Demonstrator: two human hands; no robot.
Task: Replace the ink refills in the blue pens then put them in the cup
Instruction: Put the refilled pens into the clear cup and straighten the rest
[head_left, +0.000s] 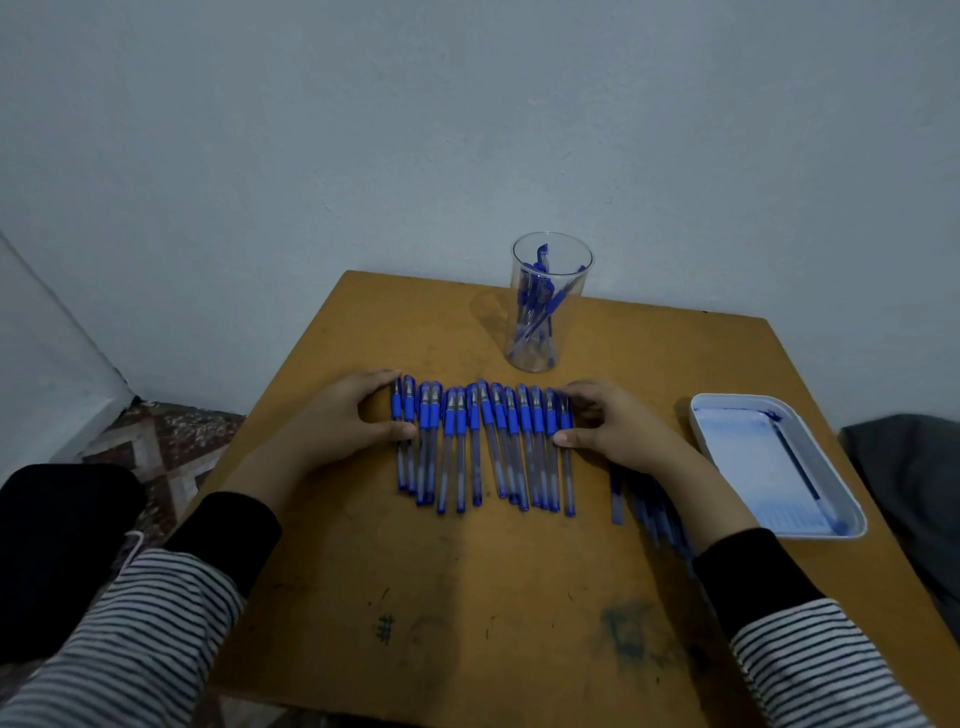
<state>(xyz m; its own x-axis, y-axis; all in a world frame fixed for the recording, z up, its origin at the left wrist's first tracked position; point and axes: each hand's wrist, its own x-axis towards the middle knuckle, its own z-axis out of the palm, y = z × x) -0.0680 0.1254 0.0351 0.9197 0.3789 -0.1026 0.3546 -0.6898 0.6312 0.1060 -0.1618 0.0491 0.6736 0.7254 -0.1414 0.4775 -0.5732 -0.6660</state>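
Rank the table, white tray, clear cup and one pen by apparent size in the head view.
table
white tray
clear cup
pen in the row
Tray over cup is unsure, since the tray lies nearer the camera.

Not much to read here tbh. The only sign I can make out is a little hash mark "#" (385, 627), scribbled in dark ink on the desk (363, 545) near its front edge. The blue ink scrawl (626, 631) to its right is too smeared to read. Any print on the pens (483, 447) or the cup (545, 306) is too small to tell.
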